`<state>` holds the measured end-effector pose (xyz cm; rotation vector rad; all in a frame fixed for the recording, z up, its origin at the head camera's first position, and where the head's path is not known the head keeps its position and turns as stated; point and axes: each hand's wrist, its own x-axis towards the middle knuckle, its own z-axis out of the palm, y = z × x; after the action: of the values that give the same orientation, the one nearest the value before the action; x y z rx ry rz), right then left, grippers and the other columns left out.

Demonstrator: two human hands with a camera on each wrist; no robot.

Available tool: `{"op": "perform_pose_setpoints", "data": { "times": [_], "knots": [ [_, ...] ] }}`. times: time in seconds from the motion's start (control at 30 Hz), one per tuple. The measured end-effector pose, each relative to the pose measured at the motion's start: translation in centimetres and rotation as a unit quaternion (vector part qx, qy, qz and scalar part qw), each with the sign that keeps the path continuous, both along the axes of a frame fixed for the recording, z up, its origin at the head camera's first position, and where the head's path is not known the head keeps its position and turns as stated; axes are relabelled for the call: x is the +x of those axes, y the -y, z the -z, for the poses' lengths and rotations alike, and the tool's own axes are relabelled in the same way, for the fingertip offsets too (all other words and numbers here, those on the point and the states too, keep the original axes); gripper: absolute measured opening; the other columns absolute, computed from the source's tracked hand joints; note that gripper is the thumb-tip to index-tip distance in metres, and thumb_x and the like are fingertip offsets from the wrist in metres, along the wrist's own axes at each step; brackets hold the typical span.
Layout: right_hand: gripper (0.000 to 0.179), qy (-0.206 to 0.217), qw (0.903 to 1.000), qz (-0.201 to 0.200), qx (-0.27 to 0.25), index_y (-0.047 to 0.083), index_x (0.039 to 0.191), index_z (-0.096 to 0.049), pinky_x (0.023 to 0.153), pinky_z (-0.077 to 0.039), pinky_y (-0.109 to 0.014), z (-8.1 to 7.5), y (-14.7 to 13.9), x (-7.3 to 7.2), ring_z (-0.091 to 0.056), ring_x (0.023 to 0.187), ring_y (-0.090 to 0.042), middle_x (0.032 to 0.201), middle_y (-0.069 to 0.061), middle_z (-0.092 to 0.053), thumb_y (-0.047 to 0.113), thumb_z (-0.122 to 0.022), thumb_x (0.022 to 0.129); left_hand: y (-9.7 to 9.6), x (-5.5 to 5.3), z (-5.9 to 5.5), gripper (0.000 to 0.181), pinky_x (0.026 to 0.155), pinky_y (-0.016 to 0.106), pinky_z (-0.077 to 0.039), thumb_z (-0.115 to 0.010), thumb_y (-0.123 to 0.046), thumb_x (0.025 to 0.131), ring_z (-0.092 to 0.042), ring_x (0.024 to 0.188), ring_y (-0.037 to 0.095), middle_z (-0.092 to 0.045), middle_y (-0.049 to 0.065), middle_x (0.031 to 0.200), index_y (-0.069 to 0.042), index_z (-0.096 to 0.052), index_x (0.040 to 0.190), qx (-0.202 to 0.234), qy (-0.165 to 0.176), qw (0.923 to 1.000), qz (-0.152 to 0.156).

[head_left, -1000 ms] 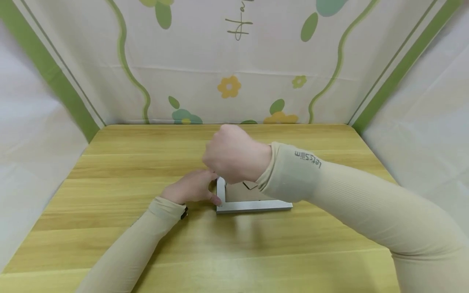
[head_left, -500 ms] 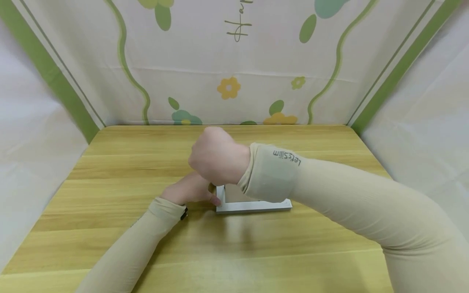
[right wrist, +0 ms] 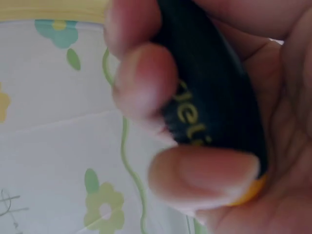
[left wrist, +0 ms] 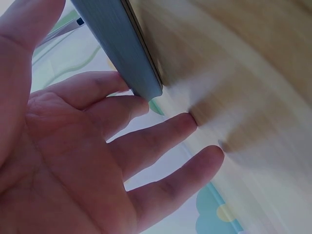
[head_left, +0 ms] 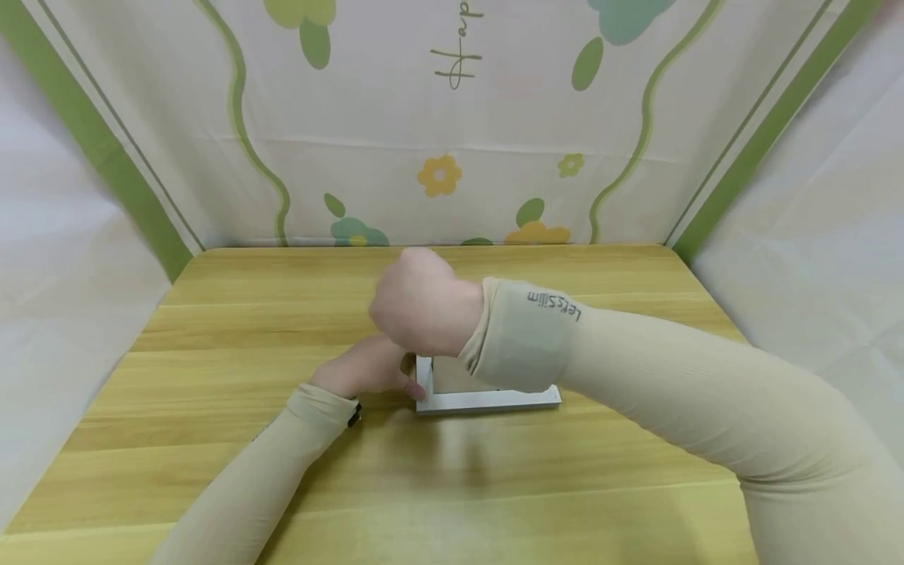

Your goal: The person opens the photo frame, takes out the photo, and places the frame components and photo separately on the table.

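just right of the nearer left hand, loosely spread and touching: silver frame, near edge running rightward, partly hidden below the right hand, curled firmly round a dark handle.

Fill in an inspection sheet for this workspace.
Surface: wood-grain table, pale glare toward the near side.
Job's things: silver frame lying on the table, partly hidden; dark handle with lettering and orange at one end.
Clutter: nothing seen.
Left hand: touching the frame's left side.
Right hand: fingers curled round the handle.
Cables: nothing seen.
Surroundings: pale cloth printed with flowers, behind the table.
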<state>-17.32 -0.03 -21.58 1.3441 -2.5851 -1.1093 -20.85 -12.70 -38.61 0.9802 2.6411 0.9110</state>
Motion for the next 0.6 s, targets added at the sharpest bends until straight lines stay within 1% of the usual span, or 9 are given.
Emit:
{"op": "perform_pose_setpoints", "data": {
  "times": [0.07,0.13,0.23,0.27,0.33,0.47,0.53,0.6],
  "knots": [
    [0.013,0.015,0.9996,0.02,-0.009,0.025,0.079,-0.069,0.061,-0.048,-0.026,-0.3,-0.7,-0.2,-0.052,0.062,-0.005,0.065,0.011,-0.052,0.018,-0.065,0.089,0.0,0.0,-0.1,0.089,0.102,0.041,-0.043,-0.093,-0.021,0.069,-0.053,0.12,0.023,-0.051,0.005,0.141,-0.01,-0.045,0.144,-0.033,-0.003,0.9994,0.003],
    [0.013,0.034,0.9983,0.043,-0.021,0.023,0.079,-0.068,0.063,-0.049,-0.027,-0.8,-1.6,-0.4,-0.051,0.061,-0.007,0.065,0.01,-0.052,0.016,-0.066,0.09,-0.1,-0.1,-0.2,0.098,0.105,0.042,-0.041,-0.09,-0.027,0.072,-0.051,0.127,0.027,-0.042,0.012,0.151,-0.005,-0.038,0.151,-0.071,-0.001,0.9975,0.002],
    [0.013,0.055,0.9952,0.065,-0.048,0.02,0.079,-0.066,0.061,-0.05,-0.03,-1.8,-3.2,-0.8,-0.049,0.06,-0.011,0.067,0.008,-0.053,0.011,-0.065,0.089,-0.2,-0.2,-0.2,0.105,0.11,0.044,-0.036,-0.086,-0.038,0.075,-0.043,0.135,0.035,-0.026,0.023,0.157,0.004,-0.029,0.153,-0.125,0.008,0.9921,-0.008],
    [0.014,0.062,0.9937,0.074,-0.057,0.019,0.079,-0.065,0.059,-0.05,-0.03,-2.2,-3.7,-0.9,-0.049,0.061,-0.011,0.067,0.008,-0.054,0.008,-0.064,0.089,-0.2,-0.2,-0.3,0.105,0.111,0.044,-0.034,-0.086,-0.04,0.075,-0.039,0.137,0.037,-0.023,0.025,0.158,0.006,-0.03,0.152,-0.136,0.009,0.9906,-0.011],
    [0.014,0.064,0.9918,0.083,-0.073,0.018,0.079,-0.065,0.056,-0.051,-0.033,-3.0,-4.9,-1.0,-0.05,0.061,-0.013,0.068,0.005,-0.056,0.008,-0.064,0.089,-0.3,-0.2,-0.3,0.104,0.112,0.045,-0.033,-0.085,-0.043,0.075,-0.037,0.138,0.039,-0.022,0.028,0.156,0.007,-0.033,0.15,-0.15,0.01,0.9885,-0.015],
    [0.012,0.059,0.987,0.098,-0.113,0.018,0.079,-0.067,0.056,-0.051,-0.036,-4.1,-7.5,-0.9,-0.056,0.064,-0.014,0.073,0.005,-0.06,0.018,-0.071,0.091,-0.4,-0.2,-0.3,0.103,0.111,0.046,-0.034,-0.084,-0.045,0.075,-0.037,0.138,0.039,-0.022,0.028,0.157,0.006,-0.034,0.15,-0.158,0.008,0.9872,-0.019],
    [0.012,0.054,0.9837,0.099,-0.14,0.02,0.079,-0.069,0.055,-0.05,-0.037,-4.4,-9.0,-0.7,-0.056,0.064,-0.016,0.073,0.006,-0.059,0.023,-0.073,0.091,-0.4,-0.1,-0.2,0.104,0.111,0.045,-0.034,-0.084,-0.045,0.075,-0.037,0.138,0.038,-0.021,0.026,0.158,0.003,-0.033,0.151,-0.159,0.015,0.9869,-0.023],
    [0.015,0.044,0.9807,0.084,-0.171,0.02,0.077,-0.067,0.052,-0.048,-0.038,-4.2,-10.6,-0.5,-0.055,0.061,-0.017,0.072,0.006,-0.058,0.022,-0.073,0.09,-0.4,-0.1,-0.2,0.103,0.111,0.045,-0.034,-0.084,-0.044,0.075,-0.037,0.138,0.038,-0.02,0.025,0.158,0.003,-0.033,0.151,-0.157,0.019,0.9871,-0.026]
  ]
}}
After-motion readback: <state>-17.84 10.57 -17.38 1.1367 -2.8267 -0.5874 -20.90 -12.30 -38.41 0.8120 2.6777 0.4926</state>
